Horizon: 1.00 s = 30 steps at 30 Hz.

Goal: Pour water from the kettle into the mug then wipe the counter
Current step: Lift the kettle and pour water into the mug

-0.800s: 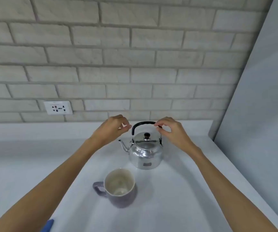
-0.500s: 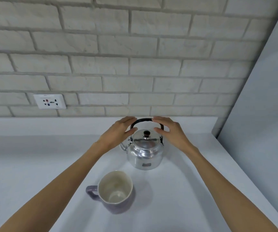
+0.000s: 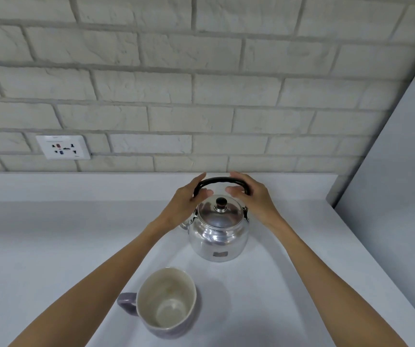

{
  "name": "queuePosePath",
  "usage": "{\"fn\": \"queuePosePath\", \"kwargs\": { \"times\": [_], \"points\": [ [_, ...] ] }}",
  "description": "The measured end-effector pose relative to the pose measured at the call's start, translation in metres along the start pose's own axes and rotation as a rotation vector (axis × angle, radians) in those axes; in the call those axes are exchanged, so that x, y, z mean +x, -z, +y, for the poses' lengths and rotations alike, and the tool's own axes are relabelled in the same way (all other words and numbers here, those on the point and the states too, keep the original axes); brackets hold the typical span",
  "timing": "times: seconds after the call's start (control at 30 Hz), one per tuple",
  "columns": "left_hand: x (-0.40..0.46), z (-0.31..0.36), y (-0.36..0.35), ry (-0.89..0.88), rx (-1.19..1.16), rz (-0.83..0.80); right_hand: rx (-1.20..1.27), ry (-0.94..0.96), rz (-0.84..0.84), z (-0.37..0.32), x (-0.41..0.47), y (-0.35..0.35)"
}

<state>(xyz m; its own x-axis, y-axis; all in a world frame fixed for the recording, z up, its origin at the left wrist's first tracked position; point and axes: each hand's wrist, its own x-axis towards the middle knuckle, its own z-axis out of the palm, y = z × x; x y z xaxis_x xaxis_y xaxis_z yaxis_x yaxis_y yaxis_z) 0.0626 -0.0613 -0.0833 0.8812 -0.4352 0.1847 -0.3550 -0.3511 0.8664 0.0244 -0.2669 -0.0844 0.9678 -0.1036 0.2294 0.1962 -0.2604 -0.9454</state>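
A shiny metal kettle (image 3: 217, 236) with a black arched handle (image 3: 222, 180) stands upright on the white counter (image 3: 51, 246), its spout pointing left behind my left wrist. My left hand (image 3: 185, 204) curls around the handle's left end, fingers behind and thumb in front. My right hand (image 3: 254, 199) wraps the handle's right end the same way. The lid with its dark knob (image 3: 221, 202) sits in place. A purple mug (image 3: 167, 301) with a cream, empty inside stands nearer to me, its handle pointing left, apart from the kettle.
A brick wall (image 3: 201, 96) backs the counter, with a white socket plate (image 3: 63, 147) at the left. A grey panel (image 3: 396, 196) closes off the right side. The counter's right edge runs diagonally past my right forearm.
Both hands have closed in from either side of the kettle onto its handle. The view has tilted and come closer. The kettle and mug have not moved.
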Motion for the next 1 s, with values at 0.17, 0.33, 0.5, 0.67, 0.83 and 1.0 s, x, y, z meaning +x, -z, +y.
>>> {"fn": "queuePosePath", "kwargs": {
  "times": [0.17, 0.33, 0.5, 0.67, 0.83, 1.0],
  "points": [
    [0.003, 0.001, -0.004, -0.058, -0.19, 0.056, 0.163, 0.034, 0.066, 0.004, 0.001, -0.004],
    [0.001, 0.006, -0.003, -0.062, -0.234, 0.055, 0.167, 0.026, 0.087, 0.004, -0.003, -0.005],
    [-0.002, 0.017, -0.001, -0.09, -0.184, 0.039, 0.207, 0.041, 0.115, -0.003, -0.01, -0.002],
    [-0.002, 0.046, 0.009, -0.136, -0.169, 0.027, 0.212, 0.095, 0.145, -0.034, -0.017, 0.007],
    [-0.011, 0.082, 0.022, -0.194, -0.201, 0.011, 0.176, 0.151, 0.156, -0.078, -0.026, 0.02],
    [-0.028, 0.116, 0.032, -0.255, -0.2, 0.012, 0.198, 0.173, 0.161, -0.12, -0.042, 0.028]
  ]
}}
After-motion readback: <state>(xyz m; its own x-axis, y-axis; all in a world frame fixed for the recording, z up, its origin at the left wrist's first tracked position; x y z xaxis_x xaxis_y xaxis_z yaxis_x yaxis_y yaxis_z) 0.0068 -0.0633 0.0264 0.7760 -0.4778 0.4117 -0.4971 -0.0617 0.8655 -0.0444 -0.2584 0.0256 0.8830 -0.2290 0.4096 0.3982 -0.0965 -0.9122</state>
